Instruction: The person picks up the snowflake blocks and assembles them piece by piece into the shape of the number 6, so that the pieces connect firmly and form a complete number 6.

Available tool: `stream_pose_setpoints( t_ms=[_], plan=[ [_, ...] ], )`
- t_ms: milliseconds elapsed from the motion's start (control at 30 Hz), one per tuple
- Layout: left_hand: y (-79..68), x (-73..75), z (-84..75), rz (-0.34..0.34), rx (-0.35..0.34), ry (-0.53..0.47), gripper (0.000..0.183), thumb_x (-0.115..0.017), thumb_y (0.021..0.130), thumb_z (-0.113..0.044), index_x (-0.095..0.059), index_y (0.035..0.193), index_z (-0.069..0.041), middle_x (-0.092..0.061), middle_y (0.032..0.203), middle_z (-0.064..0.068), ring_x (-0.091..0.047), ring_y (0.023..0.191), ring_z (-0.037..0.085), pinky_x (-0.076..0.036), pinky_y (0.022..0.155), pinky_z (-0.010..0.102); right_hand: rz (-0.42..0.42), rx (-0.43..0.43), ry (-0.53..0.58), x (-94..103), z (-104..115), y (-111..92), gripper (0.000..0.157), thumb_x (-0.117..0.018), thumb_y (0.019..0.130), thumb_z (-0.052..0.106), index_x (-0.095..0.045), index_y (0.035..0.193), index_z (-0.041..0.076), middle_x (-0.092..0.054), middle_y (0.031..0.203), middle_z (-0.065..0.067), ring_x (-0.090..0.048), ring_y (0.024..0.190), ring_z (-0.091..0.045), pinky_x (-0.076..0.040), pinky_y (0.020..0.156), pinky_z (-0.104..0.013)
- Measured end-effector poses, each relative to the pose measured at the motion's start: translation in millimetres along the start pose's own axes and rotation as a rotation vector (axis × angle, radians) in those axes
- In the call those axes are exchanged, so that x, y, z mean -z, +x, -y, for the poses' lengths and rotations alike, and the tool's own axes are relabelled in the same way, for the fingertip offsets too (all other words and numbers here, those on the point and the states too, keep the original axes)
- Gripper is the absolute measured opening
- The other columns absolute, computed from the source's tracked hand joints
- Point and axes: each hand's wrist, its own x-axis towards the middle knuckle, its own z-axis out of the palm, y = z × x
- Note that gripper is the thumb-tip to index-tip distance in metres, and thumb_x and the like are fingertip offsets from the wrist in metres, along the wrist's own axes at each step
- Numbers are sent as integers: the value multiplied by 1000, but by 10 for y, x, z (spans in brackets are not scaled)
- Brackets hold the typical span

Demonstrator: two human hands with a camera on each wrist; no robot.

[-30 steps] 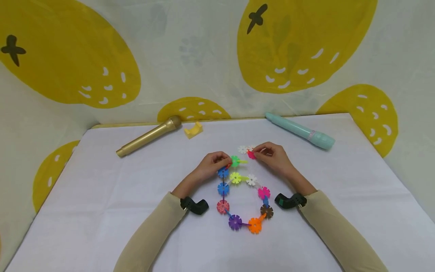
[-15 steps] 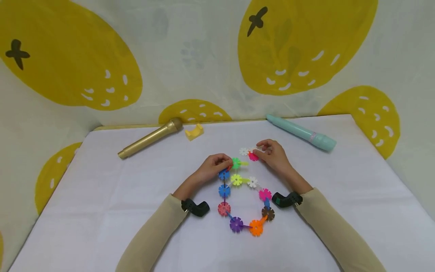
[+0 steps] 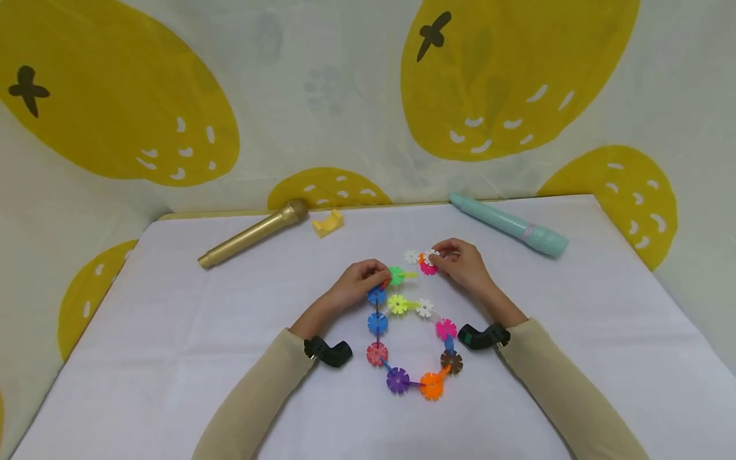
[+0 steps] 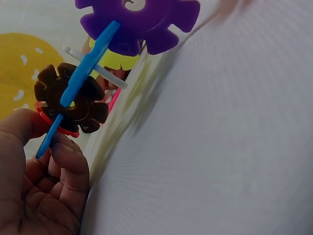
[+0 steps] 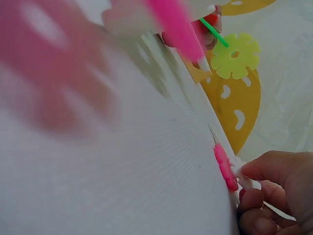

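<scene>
In the head view my left hand (image 3: 361,282) grips the upper left end of a chain of linked plastic snowflake discs. Its thumb and fingers pinch a red snowflake disc (image 4: 44,116), beside a blue disc (image 4: 85,66) and a brown disc (image 4: 88,105) in the left wrist view. A green disc (image 3: 397,275) with a yellow disc (image 3: 409,275) juts right from that end. My right hand (image 3: 464,265) pinches a white snowflake disc (image 3: 430,257) between thumb and fingers. A pink disc (image 3: 428,269) and an orange disc (image 3: 422,259) lie right at it.
Another white disc (image 3: 411,257) lies left of the right hand. Behind are a gold microphone (image 3: 253,234), a yellow curved block (image 3: 328,223) and a teal microphone (image 3: 508,225). The chain's lower loop, with a purple disc (image 3: 398,381), lies between the forearms on the white tablecloth (image 3: 144,345).
My right hand now holds the white disc, which has come in front of the pink one and shows more fully. The left hand keeps its grip on the chain, nearly still.
</scene>
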Motion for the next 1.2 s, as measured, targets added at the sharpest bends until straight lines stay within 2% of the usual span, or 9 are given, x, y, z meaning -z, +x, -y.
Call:
stream_pose_setpoints(
  t_ms=[200,233,367,500,633,800,1033,1200],
  plan=[
    [-4,9,4,-77,42,-14,24,-56,99,-17,-64,107,4,-65,90,5,-52,78,9,-44,74,21,15,-34,146,-2,7,7,31,-69,91,15,-64,114,-4,-63,92,-10,-56,65,-5,-49,61,-17],
    [-27,13,-48,-80,44,-16,24,-56,99,-16,-64,107,5,-65,90,7,-52,78,9,-44,74,22,22,-44,176,4,8,11,32,-69,91,15,-63,116,-4,-62,92,-9,-55,64,-5,-49,60,-17],
    [-32,19,-50,-94,43,-27,24,-56,99,-16,-64,107,6,-66,90,7,-52,77,9,-43,73,22,38,-90,252,23,18,18,34,-68,92,16,-64,120,-1,-57,90,-4,-52,58,-6,-47,55,-19],
    [-9,17,6,-100,57,-32,24,-56,99,-16,-64,107,4,-66,92,8,-53,79,10,-44,74,21,43,-115,289,14,15,13,33,-68,92,19,-65,119,0,-59,83,2,-51,56,-7,-47,55,-19],
    [-11,11,-2,-96,60,-37,24,-56,99,-15,-64,109,6,-66,95,10,-53,80,10,-44,75,21,91,-73,326,4,8,-4,33,-68,93,18,-64,117,-3,-62,76,6,-51,56,-8,-46,55,-20],
    [-11,3,-19,-92,63,-33,24,-56,99,-15,-64,110,5,-66,95,9,-53,80,10,-44,75,20,147,-32,370,5,17,-28,31,-68,92,16,-64,115,-5,-65,77,7,-51,57,-8,-47,56,-20],
    [-13,1,-26,-79,55,-28,25,-56,99,-15,-63,110,5,-65,95,10,-52,80,11,-44,74,20,216,-69,395,22,69,-67,31,-70,92,19,-64,114,-2,-70,83,7,-60,65,-9,-52,61,-20],
    [-15,-2,-29,-74,49,-24,25,-56,99,-17,-63,110,5,-65,95,10,-52,80,10,-43,74,21,267,-59,409,9,98,-86,33,-70,91,17,-63,114,-5,-69,82,4,-60,65,-9,-53,62,-21]
  ],
)
